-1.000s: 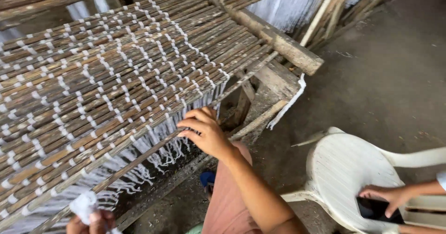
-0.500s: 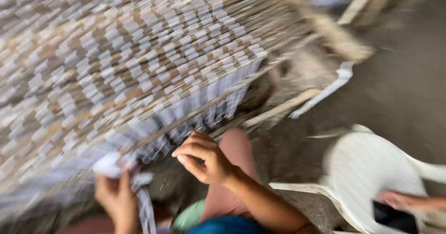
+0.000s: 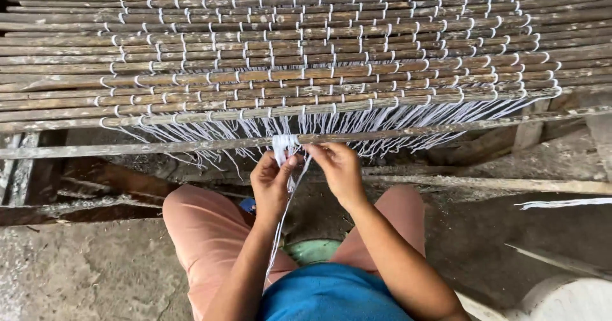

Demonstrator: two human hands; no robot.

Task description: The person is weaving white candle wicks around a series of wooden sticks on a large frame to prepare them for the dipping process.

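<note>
1. White string [image 3: 285,144]: a bunched strand at the near edge of the mat, trailing down between the knees.
2. Left hand [image 3: 273,184]: fingers pinched shut on the white string, thumb pressed against the bunch.
3. Right hand [image 3: 338,168]: fingers curled together just beside the bunch; whether it grips a strand cannot be told.
4. Stick mat [image 3: 306,47]: rows of thin sticks bound by white ties, loose fringe [image 3: 382,126] hanging along the near edge.
5. Wooden rail [image 3: 159,146]: runs beneath the fringe, just beyond both hands.
</note>
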